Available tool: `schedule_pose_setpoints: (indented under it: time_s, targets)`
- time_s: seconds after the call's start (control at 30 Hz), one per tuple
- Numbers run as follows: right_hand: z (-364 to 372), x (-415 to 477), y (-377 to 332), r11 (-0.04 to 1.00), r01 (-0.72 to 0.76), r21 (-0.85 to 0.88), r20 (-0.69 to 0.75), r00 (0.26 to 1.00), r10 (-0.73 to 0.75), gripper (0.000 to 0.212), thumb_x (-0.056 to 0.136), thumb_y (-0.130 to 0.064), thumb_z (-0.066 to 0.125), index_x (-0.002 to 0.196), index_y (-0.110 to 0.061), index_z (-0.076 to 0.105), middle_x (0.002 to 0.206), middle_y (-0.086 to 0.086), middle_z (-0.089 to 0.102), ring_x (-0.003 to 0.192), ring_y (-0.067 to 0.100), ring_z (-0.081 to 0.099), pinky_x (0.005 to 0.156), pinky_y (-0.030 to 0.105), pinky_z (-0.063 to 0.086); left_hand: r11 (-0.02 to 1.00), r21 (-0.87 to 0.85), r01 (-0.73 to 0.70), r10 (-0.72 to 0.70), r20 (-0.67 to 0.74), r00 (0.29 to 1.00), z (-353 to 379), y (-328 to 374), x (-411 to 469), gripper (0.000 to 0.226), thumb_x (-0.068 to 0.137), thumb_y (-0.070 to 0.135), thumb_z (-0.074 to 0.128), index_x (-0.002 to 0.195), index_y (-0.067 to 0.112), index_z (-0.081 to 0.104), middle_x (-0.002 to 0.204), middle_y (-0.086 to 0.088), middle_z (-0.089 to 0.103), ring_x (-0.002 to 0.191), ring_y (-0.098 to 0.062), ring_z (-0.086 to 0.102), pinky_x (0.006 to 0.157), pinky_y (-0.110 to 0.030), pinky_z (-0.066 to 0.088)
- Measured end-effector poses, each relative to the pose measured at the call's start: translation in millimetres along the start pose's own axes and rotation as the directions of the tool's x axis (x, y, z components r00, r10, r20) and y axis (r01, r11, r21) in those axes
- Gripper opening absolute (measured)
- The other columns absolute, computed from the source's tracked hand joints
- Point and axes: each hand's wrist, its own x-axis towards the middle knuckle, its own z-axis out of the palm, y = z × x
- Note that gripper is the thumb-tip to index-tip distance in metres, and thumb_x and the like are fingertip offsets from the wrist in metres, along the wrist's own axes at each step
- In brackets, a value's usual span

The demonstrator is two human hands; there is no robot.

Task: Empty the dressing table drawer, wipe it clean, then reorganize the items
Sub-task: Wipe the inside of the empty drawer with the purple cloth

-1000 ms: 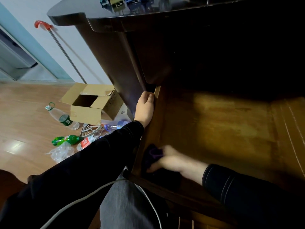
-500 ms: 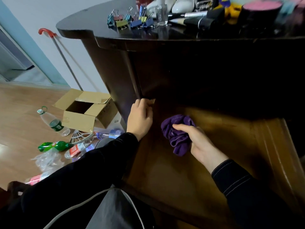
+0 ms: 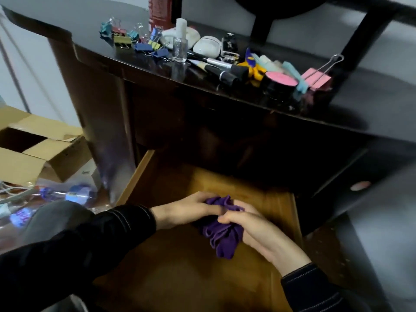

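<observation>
Cardboard box (image 3: 33, 149): on the floor, far left of both hands.
Left hand (image 3: 182, 210): clutching the purple cloth (image 3: 222, 233).
Cloth: bunched between both hands, above the open drawer (image 3: 157, 278).
Right hand (image 3: 254, 230): closed on the same cloth.
Worktop (image 3: 371, 104): beyond the hands, bearing binder clips (image 3: 139, 41).

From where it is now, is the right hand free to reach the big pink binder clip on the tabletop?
Probably not at once: the right hand and left hand both grip the purple cloth. Otherwise nothing blocks the pink binder clip.
</observation>
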Motion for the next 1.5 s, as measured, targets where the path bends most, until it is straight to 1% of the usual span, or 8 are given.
schedule_pose_setpoints:
  time_s: [0.17, 0.27, 0.37, 0.5, 0.63, 0.83, 1.07, 1.5]
  targets:
    - [-30, -26, 6, 0.986, 0.148, -0.073, -0.334, 0.928, -0.164, 0.041, 0.087, 0.003, 0.069, 0.119, -0.022, 0.062, 0.100, -0.003, 0.077, 0.096, 0.017, 0.074, 0.083, 0.038, 0.061, 0.976, -0.213, 0.053, -0.104, -0.234, 0.967, 50, 6, 47, 0.014, 0.092, 0.028, 0.065, 0.094, 0.014, 0.066, 0.083, -0.004, 0.069, 0.071, -0.017, 0.064, 0.068, -0.028, 0.055]
    - [-33, -29, 10, 0.972, 0.221, -0.078, -0.519, 0.823, -0.229, 0.037, 0.089, 0.003, 0.070, 0.117, -0.019, 0.063, 0.102, 0.002, 0.075, 0.096, 0.018, 0.074, 0.080, 0.036, 0.062, 0.826, -0.532, 0.185, -0.186, 0.054, 0.981, 62, -7, 54, 0.038, 0.093, 0.049, 0.063, 0.114, 0.018, 0.068, 0.105, -0.010, 0.073, 0.093, -0.026, 0.071, 0.077, -0.044, 0.060]
    - [-31, -25, 14, 0.980, 0.179, -0.082, -0.486, 0.852, -0.197, 0.031, 0.091, 0.003, 0.067, 0.114, -0.019, 0.067, 0.104, 0.003, 0.076, 0.096, 0.017, 0.074, 0.077, 0.033, 0.062, 0.781, -0.588, 0.211, -0.141, 0.163, 0.976, 68, -20, 53, 0.044, 0.084, 0.051, 0.074, 0.113, 0.018, 0.070, 0.104, -0.007, 0.075, 0.093, -0.022, 0.073, 0.079, -0.044, 0.061]
    - [-46, -21, 13, 0.977, 0.109, -0.183, -0.432, 0.884, -0.180, 0.026, 0.095, 0.002, 0.060, 0.110, -0.017, 0.069, 0.102, 0.002, 0.077, 0.097, 0.021, 0.074, 0.077, 0.036, 0.062, 0.838, -0.546, 0.023, -0.130, -0.158, 0.979, 47, -27, 60, 0.024, 0.084, 0.023, 0.078, 0.101, 0.015, 0.063, 0.085, -0.005, 0.075, 0.076, -0.022, 0.073, 0.059, -0.037, 0.060]
    - [-78, -12, 8, 0.618, -0.046, -0.785, -0.481, 0.674, -0.560, 0.021, 0.094, -0.011, 0.064, 0.098, -0.032, 0.065, 0.098, -0.014, 0.064, 0.096, 0.014, 0.064, 0.080, 0.032, 0.055, 0.923, -0.384, -0.023, -0.115, -0.331, 0.937, 26, -40, 68, 0.049, 0.079, 0.011, 0.081, 0.115, 0.007, 0.049, 0.108, -0.012, 0.067, 0.097, -0.026, 0.068, 0.080, -0.037, 0.057]
    - [-91, 8, 21, 0.151, -0.167, -0.974, -0.221, 0.592, -0.775, 0.018, 0.085, -0.006, 0.066, 0.086, -0.023, 0.071, 0.098, -0.010, 0.062, 0.103, 0.018, 0.053, 0.084, 0.038, 0.047, 0.983, 0.159, -0.091, 0.130, -0.256, 0.958, 29, -61, 69, 0.025, 0.073, 0.017, 0.082, 0.084, 0.010, 0.061, 0.092, -0.012, 0.061, 0.101, -0.018, 0.046, 0.079, -0.026, 0.040]
    - [-97, 3, 34, 0.455, -0.055, -0.889, -0.423, 0.480, -0.768, 0.029, 0.085, 0.000, 0.063, 0.077, -0.027, 0.065, 0.106, -0.013, 0.055, 0.105, 0.008, 0.047, 0.076, 0.014, 0.036, 0.998, -0.029, -0.054, 0.042, -0.314, 0.948, 43, -53, 91, 0.053, 0.071, 0.024, 0.083, 0.112, 0.018, 0.050, 0.098, -0.001, 0.071, 0.090, -0.018, 0.070, 0.083, -0.040, 0.059]
    - [-102, 7, 32, 0.426, -0.074, -0.902, -0.410, 0.456, -0.790, 0.025, 0.082, 0.003, 0.062, 0.070, -0.018, 0.067, 0.103, -0.009, 0.055, 0.098, 0.010, 0.047, 0.072, 0.012, 0.034, 0.915, 0.399, -0.063, 0.310, -0.594, 0.742, 121, -23, 214, 0.022, 0.094, 0.011, 0.055, 0.106, -0.002, 0.067, 0.112, -0.019, 0.067, 0.107, -0.035, 0.060, 0.095, -0.034, 0.043]
